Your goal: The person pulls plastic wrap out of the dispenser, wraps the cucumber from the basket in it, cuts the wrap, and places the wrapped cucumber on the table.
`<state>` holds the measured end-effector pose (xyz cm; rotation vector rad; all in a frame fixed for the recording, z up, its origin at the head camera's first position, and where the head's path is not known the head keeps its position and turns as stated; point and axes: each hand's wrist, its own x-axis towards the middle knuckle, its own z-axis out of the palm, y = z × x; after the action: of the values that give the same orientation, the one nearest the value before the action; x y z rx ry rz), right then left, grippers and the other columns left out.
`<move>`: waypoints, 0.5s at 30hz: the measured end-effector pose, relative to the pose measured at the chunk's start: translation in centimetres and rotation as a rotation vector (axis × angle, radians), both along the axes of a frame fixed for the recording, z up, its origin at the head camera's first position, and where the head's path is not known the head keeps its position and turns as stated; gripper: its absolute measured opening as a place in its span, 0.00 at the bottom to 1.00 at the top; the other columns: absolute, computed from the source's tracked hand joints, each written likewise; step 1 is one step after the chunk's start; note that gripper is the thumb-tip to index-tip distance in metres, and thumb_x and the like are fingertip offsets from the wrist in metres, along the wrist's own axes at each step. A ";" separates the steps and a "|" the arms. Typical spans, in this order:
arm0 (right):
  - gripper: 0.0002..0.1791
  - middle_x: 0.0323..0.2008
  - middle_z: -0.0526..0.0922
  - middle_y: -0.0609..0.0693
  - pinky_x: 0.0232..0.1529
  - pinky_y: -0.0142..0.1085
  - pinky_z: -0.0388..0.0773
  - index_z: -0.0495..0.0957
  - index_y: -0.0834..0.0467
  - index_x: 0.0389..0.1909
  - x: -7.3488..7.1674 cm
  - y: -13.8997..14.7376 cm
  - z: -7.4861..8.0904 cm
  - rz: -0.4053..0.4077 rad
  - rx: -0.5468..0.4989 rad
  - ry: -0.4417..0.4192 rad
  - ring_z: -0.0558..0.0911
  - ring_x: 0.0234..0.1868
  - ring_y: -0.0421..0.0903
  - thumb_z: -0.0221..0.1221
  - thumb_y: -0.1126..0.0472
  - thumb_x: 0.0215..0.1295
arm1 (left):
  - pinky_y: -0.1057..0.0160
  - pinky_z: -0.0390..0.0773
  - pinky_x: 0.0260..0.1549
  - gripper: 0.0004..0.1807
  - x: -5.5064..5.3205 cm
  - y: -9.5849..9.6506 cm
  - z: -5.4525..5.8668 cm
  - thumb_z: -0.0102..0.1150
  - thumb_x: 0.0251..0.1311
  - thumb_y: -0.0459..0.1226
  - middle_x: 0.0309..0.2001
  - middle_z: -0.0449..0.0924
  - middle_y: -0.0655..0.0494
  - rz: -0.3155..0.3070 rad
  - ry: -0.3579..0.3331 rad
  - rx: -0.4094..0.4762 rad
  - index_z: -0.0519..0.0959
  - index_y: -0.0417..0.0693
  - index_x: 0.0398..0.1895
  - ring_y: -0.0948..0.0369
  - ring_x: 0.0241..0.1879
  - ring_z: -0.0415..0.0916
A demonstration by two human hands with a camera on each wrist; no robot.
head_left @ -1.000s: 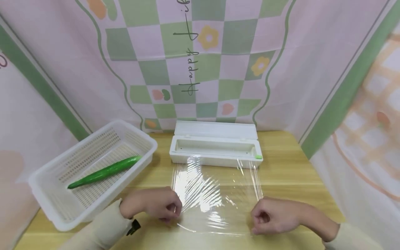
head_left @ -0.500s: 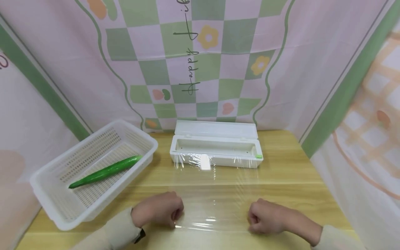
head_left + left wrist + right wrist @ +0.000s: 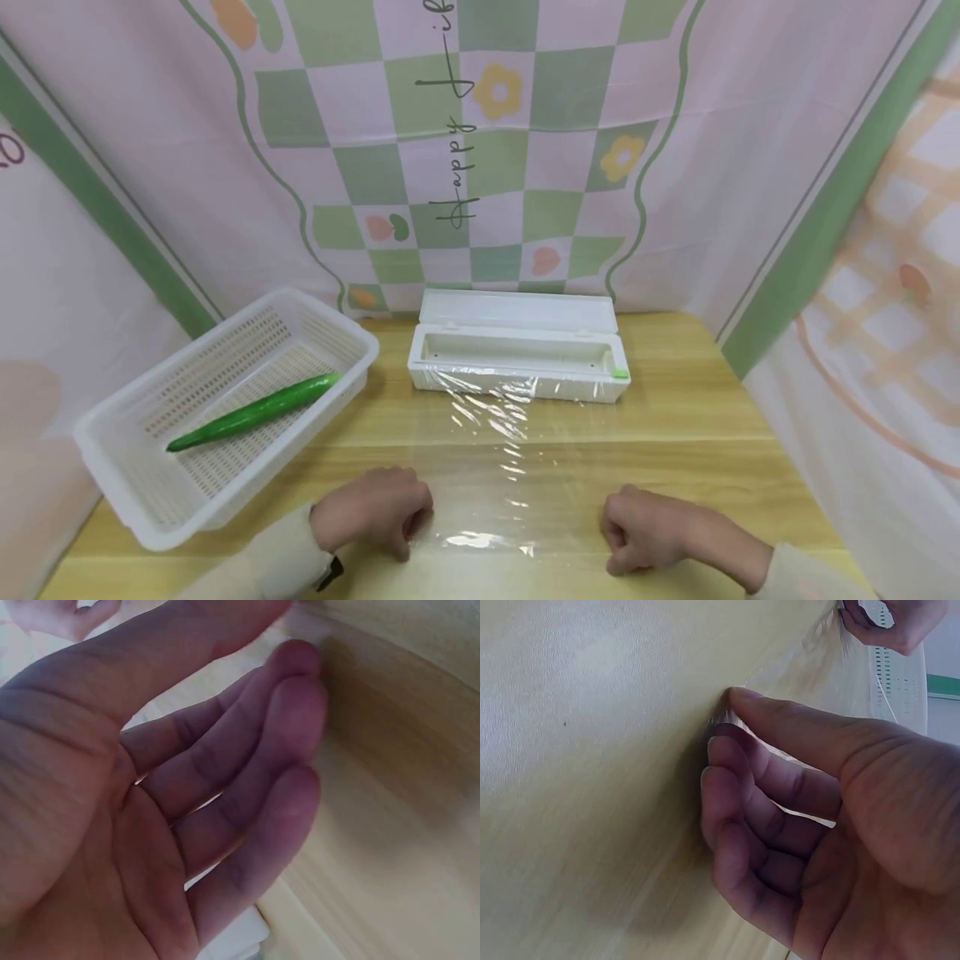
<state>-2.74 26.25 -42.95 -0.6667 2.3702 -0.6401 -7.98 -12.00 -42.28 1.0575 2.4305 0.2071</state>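
A clear sheet of plastic wrap stretches from the front of a white cling film box toward me, low over the table. My left hand pinches the near left corner of the sheet, its fingers curled under the thumb in the left wrist view. The near right corner is between the thumb and index finger of my right hand; the right wrist view shows the film gathered at those fingertips. The box lid stands raised at the back, and a small green slider sits at the box's right end.
To the left stands a white perforated basket with a long green cucumber lying in it. The wooden table ends at a printed cloth behind the box, with more cloth along both sides.
The glare on the plastic wrap has shifted and its creases have changed. Both hands have moved slightly, the right one a little nearer to me, keeping their pinch on the corners.
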 end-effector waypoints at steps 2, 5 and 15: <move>0.15 0.13 0.68 0.31 0.18 0.23 0.65 0.78 0.51 0.15 0.0 0.2 0.2 -0.004 0.021 -0.015 0.66 0.15 0.27 0.74 0.63 0.54 | 0.72 0.69 0.24 0.17 -0.1 -0.3 0.1 0.80 0.35 0.33 0.19 0.71 0.71 -0.003 0.014 -0.006 0.77 0.58 0.20 0.70 0.22 0.66; 0.14 0.13 0.69 0.31 0.18 0.23 0.64 0.78 0.50 0.15 -0.2 0.6 0.6 -0.018 0.022 -0.026 0.67 0.15 0.28 0.73 0.63 0.51 | 0.72 0.70 0.25 0.15 -0.4 -1.0 0.4 0.78 0.38 0.34 0.20 0.72 0.71 -0.002 0.010 0.017 0.78 0.58 0.21 0.70 0.23 0.66; 0.07 0.24 0.81 0.38 0.27 0.28 0.80 0.83 0.52 0.29 -3.5 3.5 3.0 -0.134 -0.092 0.238 0.76 0.25 0.29 0.71 0.58 0.65 | 0.68 0.87 0.42 0.08 -2.9 -3.3 3.4 0.68 0.61 0.33 0.39 0.91 0.57 -0.088 0.038 0.304 0.88 0.45 0.44 0.66 0.38 0.87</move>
<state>-6.27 29.73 -39.92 -0.6585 2.6360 -0.7689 -10.86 -15.32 -38.91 1.3046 2.4300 0.5451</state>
